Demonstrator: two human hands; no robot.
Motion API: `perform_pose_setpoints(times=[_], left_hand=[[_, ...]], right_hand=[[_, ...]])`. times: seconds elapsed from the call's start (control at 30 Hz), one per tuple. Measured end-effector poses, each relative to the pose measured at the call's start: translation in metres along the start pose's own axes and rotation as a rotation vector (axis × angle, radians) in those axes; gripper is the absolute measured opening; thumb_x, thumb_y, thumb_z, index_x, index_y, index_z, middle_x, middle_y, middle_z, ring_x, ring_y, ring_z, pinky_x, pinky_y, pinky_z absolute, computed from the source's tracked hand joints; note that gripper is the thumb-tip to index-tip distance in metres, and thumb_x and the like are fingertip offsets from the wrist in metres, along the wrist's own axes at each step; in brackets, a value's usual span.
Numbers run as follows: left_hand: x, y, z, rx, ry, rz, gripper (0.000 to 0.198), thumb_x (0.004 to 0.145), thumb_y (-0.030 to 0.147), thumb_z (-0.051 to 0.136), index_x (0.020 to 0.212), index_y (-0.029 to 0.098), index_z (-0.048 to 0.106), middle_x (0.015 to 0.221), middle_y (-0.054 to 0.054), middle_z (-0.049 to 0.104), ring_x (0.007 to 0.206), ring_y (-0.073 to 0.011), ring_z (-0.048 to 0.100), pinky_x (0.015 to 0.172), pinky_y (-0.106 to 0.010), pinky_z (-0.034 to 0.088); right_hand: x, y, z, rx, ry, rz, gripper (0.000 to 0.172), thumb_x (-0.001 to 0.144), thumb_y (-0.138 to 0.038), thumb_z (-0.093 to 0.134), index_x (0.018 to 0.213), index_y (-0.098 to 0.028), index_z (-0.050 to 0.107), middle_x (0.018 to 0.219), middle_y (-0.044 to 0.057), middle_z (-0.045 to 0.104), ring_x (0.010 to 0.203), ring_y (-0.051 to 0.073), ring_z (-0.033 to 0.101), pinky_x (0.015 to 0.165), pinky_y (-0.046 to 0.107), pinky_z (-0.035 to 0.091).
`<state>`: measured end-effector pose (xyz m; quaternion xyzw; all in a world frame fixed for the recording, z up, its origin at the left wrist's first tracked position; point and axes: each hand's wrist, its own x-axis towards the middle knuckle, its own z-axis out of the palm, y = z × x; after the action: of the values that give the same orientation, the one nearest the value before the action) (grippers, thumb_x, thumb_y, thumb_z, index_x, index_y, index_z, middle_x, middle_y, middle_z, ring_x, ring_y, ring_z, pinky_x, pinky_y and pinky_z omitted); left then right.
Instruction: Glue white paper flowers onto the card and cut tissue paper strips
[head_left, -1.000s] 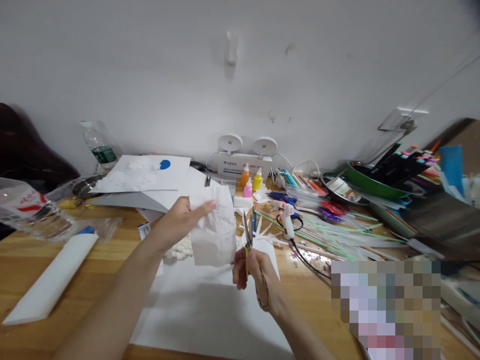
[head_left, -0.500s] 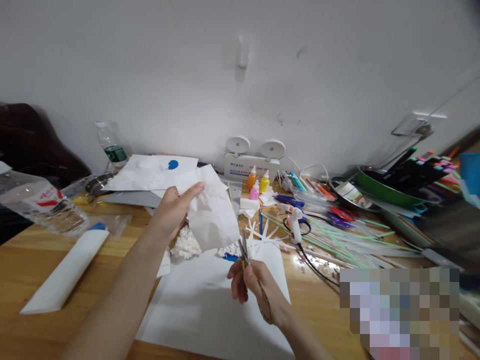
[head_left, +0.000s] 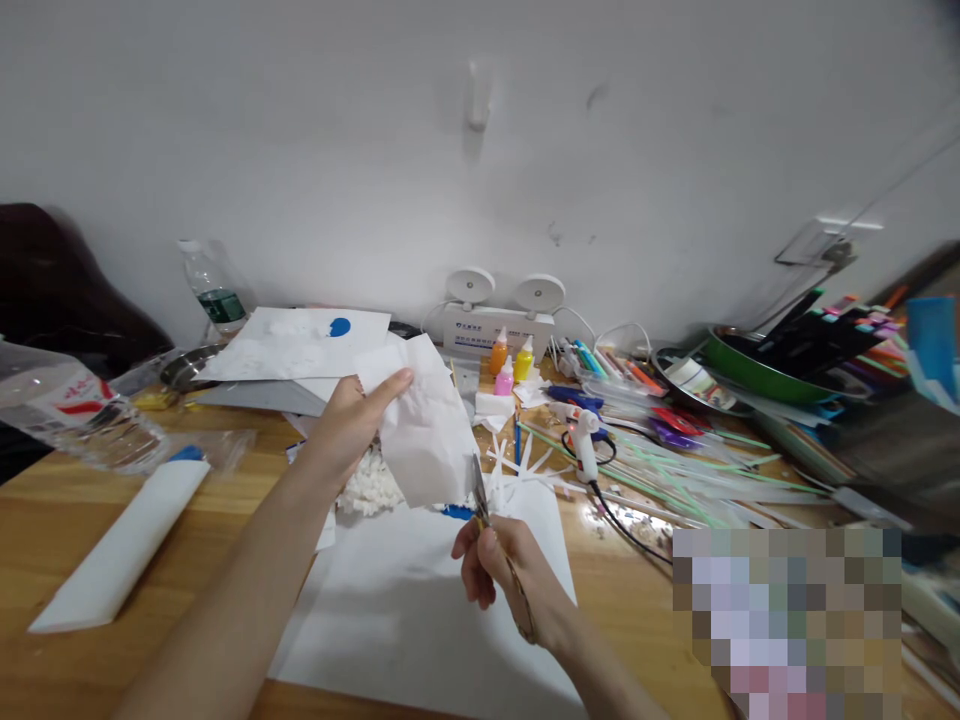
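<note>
My left hand (head_left: pixel 356 415) pinches a creased piece of white paper (head_left: pixel 424 430) between thumb and fingers, holding it up above the table. My right hand (head_left: pixel 495 560) grips a pair of scissors (head_left: pixel 479 488), its fingers around the handles. The blades point upward, right at the paper's lower right edge; whether they touch it I cannot tell. Beneath the hands lies a large white sheet (head_left: pixel 420 620). Behind the held paper, partly hidden, is a pile of crumpled white bits (head_left: pixel 369 488) with a strip of blue (head_left: pixel 458 512) beside it.
A white glue gun (head_left: pixel 584 445) with a black cord stands to the right, among green and white strips (head_left: pixel 675 480). Small paint bottles (head_left: pixel 504 376) stand before a white twin-lamp box (head_left: pixel 499 335). On the left are a rolled white paper (head_left: pixel 120 550) and a large plastic bottle (head_left: pixel 75 410).
The scissors have come closer to the paper's lower right edge, and their blades look nearer together. The whole view has shifted slightly.
</note>
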<state>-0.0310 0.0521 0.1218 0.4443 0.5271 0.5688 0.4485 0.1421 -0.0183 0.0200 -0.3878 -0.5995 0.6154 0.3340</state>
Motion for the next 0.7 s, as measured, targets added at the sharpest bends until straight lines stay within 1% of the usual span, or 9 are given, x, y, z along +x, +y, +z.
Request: perform_pose_setpoints(times=[0.1, 0.27, 0.47, 0.7], left_hand=[[0.0006, -0.0016, -0.0001, -0.006, -0.022, 0.021, 0.034, 0.060, 0.038, 0.065, 0.080, 0.011, 0.063, 0.074, -0.009, 0.068, 0.078, -0.0245, 0.062, 0.062, -0.027, 0.049], [0.0015, -0.0014, -0.0007, -0.015, -0.002, 0.037, 0.029, 0.062, 0.036, 0.065, 0.080, 0.013, 0.063, 0.077, -0.007, 0.068, 0.083, -0.0236, 0.062, 0.068, -0.026, 0.049], [0.0038, -0.0038, -0.0037, 0.006, 0.014, 0.032, 0.025, 0.061, 0.037, 0.065, 0.075, 0.016, 0.063, 0.077, -0.005, 0.069, 0.083, -0.0226, 0.062, 0.066, -0.024, 0.048], [0.0060, -0.0071, -0.0062, 0.042, 0.008, 0.077, 0.030, 0.063, 0.038, 0.063, 0.082, 0.015, 0.064, 0.082, -0.006, 0.069, 0.083, -0.0225, 0.062, 0.066, -0.024, 0.049]], right_hand=[[-0.0004, 0.0007, 0.0004, -0.003, 0.013, -0.007, 0.056, 0.077, -0.064, 0.029, 0.076, -0.012, 0.051, 0.050, -0.001, 0.048, 0.041, 0.008, 0.041, 0.041, 0.019, 0.033], [0.0000, 0.0016, 0.0008, 0.002, 0.029, -0.005, 0.057, 0.076, -0.065, 0.030, 0.075, -0.012, 0.051, 0.048, -0.001, 0.047, 0.040, 0.008, 0.041, 0.041, 0.019, 0.033], [0.0010, 0.0012, 0.0012, -0.017, 0.045, 0.028, 0.058, 0.074, -0.067, 0.030, 0.072, -0.012, 0.051, 0.046, -0.001, 0.047, 0.037, 0.007, 0.039, 0.038, 0.018, 0.030], [0.0005, -0.0036, 0.0018, -0.041, 0.060, 0.077, 0.061, 0.068, -0.072, 0.033, 0.068, -0.013, 0.048, 0.041, -0.003, 0.044, 0.032, 0.006, 0.036, 0.033, 0.018, 0.025]])
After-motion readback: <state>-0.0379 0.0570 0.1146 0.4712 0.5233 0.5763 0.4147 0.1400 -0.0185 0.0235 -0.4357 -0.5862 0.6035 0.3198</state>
